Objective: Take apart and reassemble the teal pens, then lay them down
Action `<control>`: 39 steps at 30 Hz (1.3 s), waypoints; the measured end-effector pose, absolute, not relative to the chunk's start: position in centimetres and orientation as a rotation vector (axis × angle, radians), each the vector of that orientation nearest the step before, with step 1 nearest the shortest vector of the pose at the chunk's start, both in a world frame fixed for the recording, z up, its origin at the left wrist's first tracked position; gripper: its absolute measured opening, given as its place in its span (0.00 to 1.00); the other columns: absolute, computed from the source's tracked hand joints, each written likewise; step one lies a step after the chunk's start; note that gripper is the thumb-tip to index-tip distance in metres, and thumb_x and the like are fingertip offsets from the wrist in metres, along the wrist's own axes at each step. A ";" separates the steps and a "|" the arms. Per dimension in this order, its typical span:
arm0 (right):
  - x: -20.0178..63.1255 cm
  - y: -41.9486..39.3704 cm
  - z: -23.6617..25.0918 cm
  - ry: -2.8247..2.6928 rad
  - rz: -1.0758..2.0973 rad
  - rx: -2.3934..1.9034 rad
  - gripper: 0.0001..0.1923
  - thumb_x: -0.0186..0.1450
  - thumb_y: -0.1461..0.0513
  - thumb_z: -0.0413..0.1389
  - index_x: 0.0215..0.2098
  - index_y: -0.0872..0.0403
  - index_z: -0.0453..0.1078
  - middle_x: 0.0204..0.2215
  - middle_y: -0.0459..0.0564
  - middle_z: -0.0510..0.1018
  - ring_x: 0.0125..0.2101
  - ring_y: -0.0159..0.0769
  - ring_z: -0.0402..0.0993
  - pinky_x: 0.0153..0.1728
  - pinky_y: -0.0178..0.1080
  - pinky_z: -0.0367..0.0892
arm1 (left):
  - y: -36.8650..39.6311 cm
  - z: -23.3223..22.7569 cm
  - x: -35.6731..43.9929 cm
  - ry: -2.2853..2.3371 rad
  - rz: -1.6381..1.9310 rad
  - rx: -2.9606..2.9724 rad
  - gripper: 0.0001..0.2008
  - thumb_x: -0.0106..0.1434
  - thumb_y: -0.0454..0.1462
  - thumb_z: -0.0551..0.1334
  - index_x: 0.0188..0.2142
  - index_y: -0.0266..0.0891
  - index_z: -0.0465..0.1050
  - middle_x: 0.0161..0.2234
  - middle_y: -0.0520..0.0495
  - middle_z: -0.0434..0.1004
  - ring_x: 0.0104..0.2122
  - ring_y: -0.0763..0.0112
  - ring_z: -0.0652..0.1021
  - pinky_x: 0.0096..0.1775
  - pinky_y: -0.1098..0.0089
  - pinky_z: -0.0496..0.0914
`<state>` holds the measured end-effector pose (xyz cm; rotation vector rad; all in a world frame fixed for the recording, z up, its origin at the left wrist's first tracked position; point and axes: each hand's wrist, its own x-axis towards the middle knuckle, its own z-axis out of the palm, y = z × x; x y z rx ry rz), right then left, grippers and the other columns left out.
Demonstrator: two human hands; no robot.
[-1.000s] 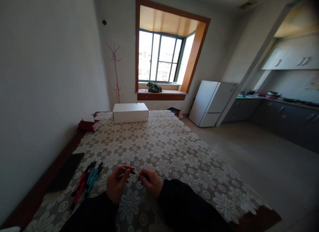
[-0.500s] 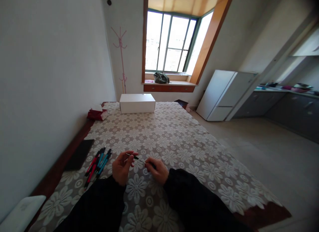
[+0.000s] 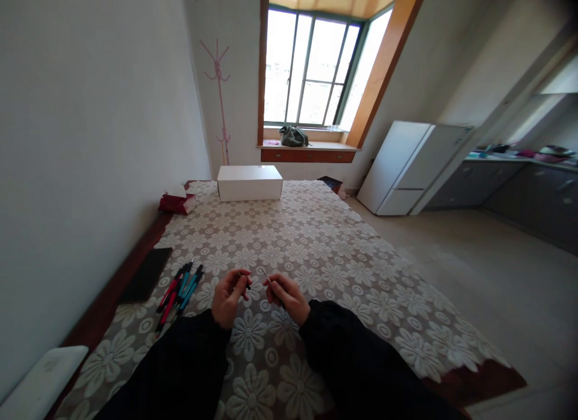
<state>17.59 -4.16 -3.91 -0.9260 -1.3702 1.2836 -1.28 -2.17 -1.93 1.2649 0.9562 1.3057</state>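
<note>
low in the middle of the frame, the left hand [image 3: 226, 301] pinches a small dark piece [image 3: 248, 286] between narrow-set fingers. just beside it, the right hand [image 3: 289, 296] is closed round a thin pale piece [image 3: 265, 276] whose tip pokes up to the left; the two pieces look apart. whatever else the right palm may cover, i can't tell.

both grips look slight, so a loosened fingertip could drop either piece, and the floral cloth [image 3: 316, 245] over the counter [image 3: 487, 379] would make it hard to spot. pressing the thin piece sideways might bend it. the loose pile of pens [image 3: 188, 292], left of centre, lies near the left sleeve [image 3: 180, 360]; an outward swing of that arm could scatter it.
</note>
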 end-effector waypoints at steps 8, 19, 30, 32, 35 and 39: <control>17.4 -3.9 -3.1 -1.002 1.562 -0.609 0.18 0.65 0.49 0.63 0.43 0.52 0.72 0.27 0.48 0.78 0.26 0.33 0.70 0.29 0.35 0.63 | -2.7 -2.7 -1.0 0.890 0.949 1.424 0.22 0.66 0.55 0.59 0.38 0.37 0.72 0.24 0.54 0.65 0.24 0.73 0.66 0.27 0.73 0.62; 16.7 -4.9 -2.1 -0.973 1.624 -0.508 0.16 0.64 0.51 0.66 0.39 0.50 0.67 0.45 0.53 0.83 0.44 0.43 0.79 0.49 0.48 0.70 | -3.0 -2.8 -0.8 0.846 0.774 1.604 0.21 0.61 0.52 0.67 0.38 0.35 0.75 0.21 0.58 0.56 0.22 0.77 0.57 0.27 0.72 0.53; 17.9 -3.9 -2.3 -0.899 1.496 -0.719 0.21 0.64 0.49 0.65 0.50 0.51 0.72 0.41 0.54 0.83 0.37 0.39 0.80 0.40 0.41 0.72 | -3.2 -2.5 -0.9 0.838 0.724 1.716 0.19 0.67 0.49 0.60 0.33 0.35 0.74 0.24 0.52 0.67 0.25 0.74 0.66 0.30 0.71 0.59; 18.0 -3.6 -2.5 -0.885 1.471 -0.737 0.22 0.63 0.49 0.65 0.49 0.51 0.72 0.39 0.53 0.83 0.35 0.38 0.79 0.36 0.39 0.71 | -3.2 -2.5 -0.9 0.848 0.707 1.724 0.18 0.67 0.49 0.60 0.34 0.35 0.75 0.25 0.50 0.69 0.26 0.73 0.68 0.30 0.71 0.60; 18.1 -3.4 -2.9 -0.876 1.427 -0.775 0.20 0.61 0.48 0.66 0.43 0.52 0.75 0.35 0.52 0.83 0.31 0.34 0.77 0.32 0.36 0.69 | -3.3 -2.4 -1.0 0.857 0.684 1.728 0.18 0.67 0.48 0.60 0.34 0.35 0.76 0.25 0.50 0.70 0.26 0.72 0.69 0.31 0.71 0.61; 18.2 -3.2 -3.2 -0.870 1.373 -0.837 0.17 0.59 0.49 0.68 0.37 0.53 0.76 0.30 0.49 0.81 0.27 0.32 0.73 0.28 0.35 0.67 | -3.4 -2.2 -0.9 0.861 0.685 1.721 0.18 0.66 0.48 0.60 0.34 0.35 0.76 0.25 0.50 0.71 0.26 0.72 0.69 0.31 0.71 0.62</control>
